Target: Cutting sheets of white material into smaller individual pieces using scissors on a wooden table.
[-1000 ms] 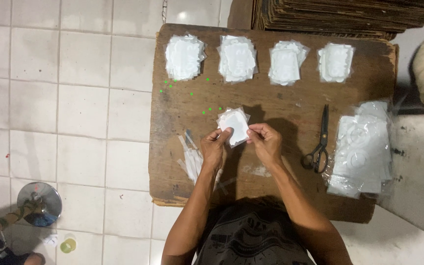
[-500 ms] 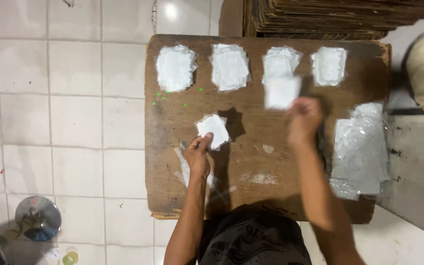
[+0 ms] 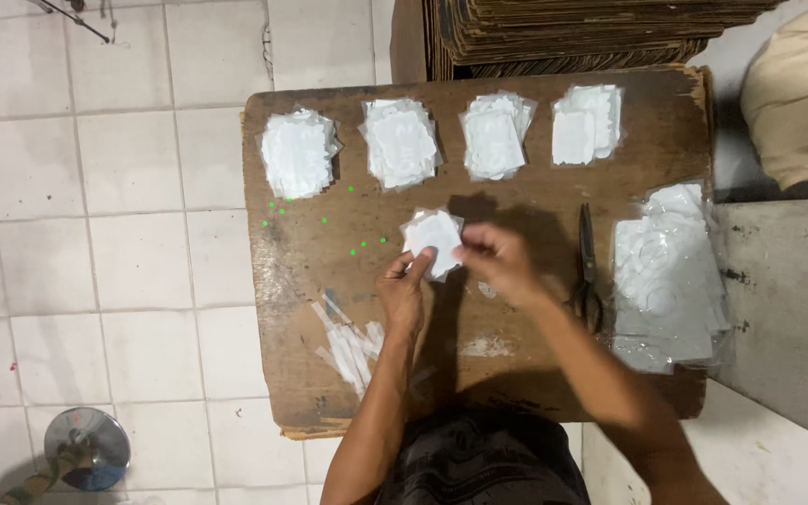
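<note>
At the bottom of the frame my two forearms reach up over the worn brown wooden board [image 3: 329, 374], which lies on white floor tiles. Low on the board, left of my left wrist, lies a loose heap of thin clear plastic strips [image 3: 350, 344]. My left hand [image 3: 404, 292] pinches the lower left edge of a small white packet in clear plastic film [image 3: 434, 239], fingers closed on it; my right hand [image 3: 497, 264] grips its right edge between thumb and fingertips, also closed on it. The packet sits just above the middle of the frame, held over the board, roughly square and turned a little so one corner points to the lower right; I cannot tell a clear long axis. To the right, a pair of dark scissors [image 3: 587, 271] lies with its blades pointing to the top of the frame, handles near my right forearm. Further right, one stack of clear plastic bags [image 3: 670, 281] rests at the board's right edge. Along the top of the board four piles of finished white packets [image 3: 399, 142] lie in a row, well apart from each other. Beyond them, at the upper edge, stands a stack of brown cardboard sheets [image 3: 572, 33].
</note>
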